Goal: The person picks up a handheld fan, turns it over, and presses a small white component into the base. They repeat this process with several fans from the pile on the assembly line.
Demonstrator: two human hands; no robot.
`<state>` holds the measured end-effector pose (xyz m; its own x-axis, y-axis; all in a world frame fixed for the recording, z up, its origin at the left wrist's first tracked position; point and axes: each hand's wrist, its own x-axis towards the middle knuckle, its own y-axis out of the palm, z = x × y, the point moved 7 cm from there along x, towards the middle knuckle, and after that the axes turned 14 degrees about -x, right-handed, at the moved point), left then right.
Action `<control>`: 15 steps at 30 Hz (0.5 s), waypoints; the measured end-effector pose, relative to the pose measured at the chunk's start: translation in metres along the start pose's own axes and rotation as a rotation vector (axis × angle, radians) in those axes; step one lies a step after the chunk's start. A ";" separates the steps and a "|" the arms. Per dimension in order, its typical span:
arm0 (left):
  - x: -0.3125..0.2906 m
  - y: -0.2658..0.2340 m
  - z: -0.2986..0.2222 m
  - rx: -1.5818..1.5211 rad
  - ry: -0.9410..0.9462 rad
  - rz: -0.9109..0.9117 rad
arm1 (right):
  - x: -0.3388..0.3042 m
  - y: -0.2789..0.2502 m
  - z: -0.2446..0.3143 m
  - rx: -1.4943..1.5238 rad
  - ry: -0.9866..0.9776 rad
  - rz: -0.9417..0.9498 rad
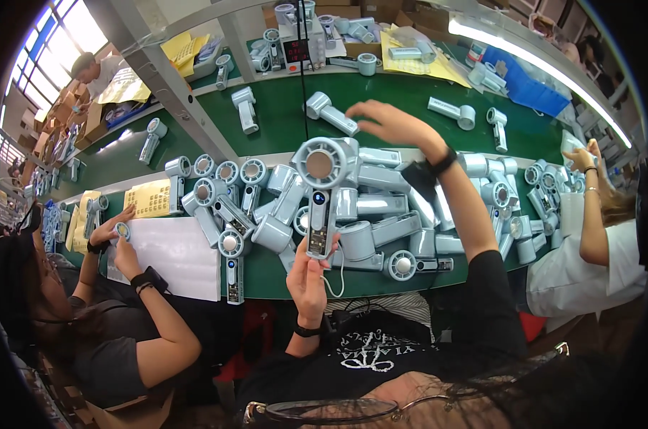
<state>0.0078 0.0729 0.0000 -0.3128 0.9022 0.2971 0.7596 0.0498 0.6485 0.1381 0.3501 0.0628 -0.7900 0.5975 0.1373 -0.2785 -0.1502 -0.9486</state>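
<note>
"What is in your left hand (pixel 307 287)?"

"A pale blue handheld fan (pixel 320 207). My fingers are closed around the lower end of its handle, and I hold it upright above the near part of the bench (pixel 281 287), round head at the top. A small display (pixel 318 196) glows blue on the handle, and a circuit board (pixel 317 236) shows below it."

"And your right hand (pixel 399 127)?"

"Open, fingers stretched out, with nothing in its grip that I can see. It is over the far green surface (pixel 395 89), right by a lying fan (pixel 331 114) — I cannot tell whether my fingertips touch it."

"What else is around you?"

"A heap of similar fans (pixel 385 204) lies behind and beside the one I hold, and a white cable (pixel 338 286) loops just below its handle. To my left, a co-worker's hands (pixel 127 255) have a small round part (pixel 122 230) beside a white sheet (pixel 174 254). A blue bin (pixel 535 89) sits at the far right — well apart from my hands."
</note>
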 end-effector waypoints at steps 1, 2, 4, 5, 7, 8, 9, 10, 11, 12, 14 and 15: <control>0.000 -0.004 -0.006 0.049 0.035 -0.030 | 0.022 0.012 -0.017 -0.064 0.081 0.005; 0.000 -0.009 -0.007 0.088 0.067 -0.054 | 0.037 0.027 -0.036 -0.137 0.171 0.009; -0.001 -0.013 -0.013 0.136 0.115 -0.077 | 0.060 0.063 -0.061 -0.131 0.181 0.080; -0.003 -0.013 -0.014 0.135 0.124 -0.085 | 0.066 0.079 -0.075 -0.125 0.203 0.155; -0.007 -0.021 -0.018 0.142 0.154 -0.121 | 0.074 0.089 -0.075 -0.162 0.189 0.114; -0.007 -0.023 -0.019 0.144 0.164 -0.124 | 0.072 0.090 -0.077 -0.200 0.202 0.075; -0.009 -0.022 -0.020 0.133 0.150 -0.120 | 0.071 0.086 -0.075 -0.236 0.216 0.039; -0.009 -0.022 -0.019 0.121 0.132 -0.115 | 0.071 0.081 -0.075 -0.237 0.213 0.039; -0.008 -0.021 -0.018 0.107 0.112 -0.106 | 0.069 0.074 -0.080 -0.200 0.238 0.040; -0.008 -0.020 -0.018 0.104 0.107 -0.105 | 0.063 0.059 -0.077 -0.162 0.267 0.043; -0.009 -0.021 -0.019 0.089 0.090 -0.107 | 0.048 0.031 -0.063 -0.122 0.297 0.054; -0.009 -0.023 -0.019 0.080 0.080 -0.108 | 0.035 0.016 -0.050 -0.041 0.278 0.031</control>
<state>-0.0178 0.0557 -0.0037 -0.4367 0.8531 0.2857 0.7613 0.1811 0.6226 0.1333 0.4076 0.0383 -0.6159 0.7873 0.0297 -0.2299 -0.1436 -0.9626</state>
